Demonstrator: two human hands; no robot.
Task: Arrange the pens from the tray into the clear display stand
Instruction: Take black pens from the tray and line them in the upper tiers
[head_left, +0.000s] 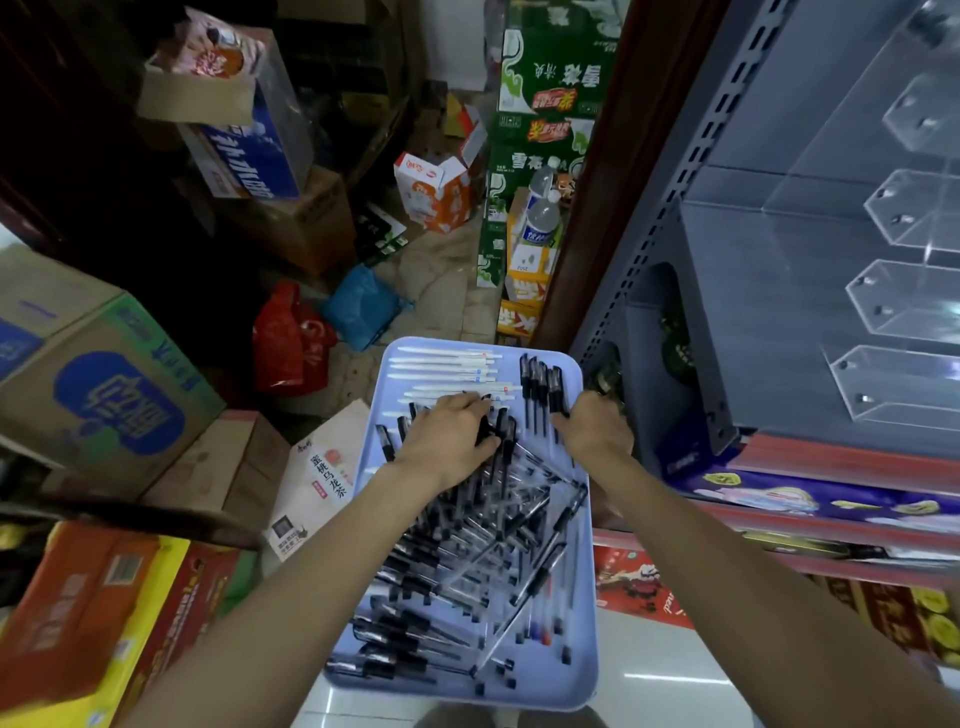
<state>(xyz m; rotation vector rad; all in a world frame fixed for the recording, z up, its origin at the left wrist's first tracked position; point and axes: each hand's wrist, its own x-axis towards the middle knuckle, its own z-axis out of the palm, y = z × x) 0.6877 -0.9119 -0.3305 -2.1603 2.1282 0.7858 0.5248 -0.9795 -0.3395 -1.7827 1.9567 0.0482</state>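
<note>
The pens, mostly clear-barrelled with black caps, lay heaped in the pale blue tray. Left hand gripped several; right hand grip state could not be determined. Stand stood right.

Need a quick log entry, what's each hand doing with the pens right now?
Left hand: gripping black pens over the tray.
Right hand: at the upright black pens; grip cannot be told.

Pale-blue tray holding pens
</note>
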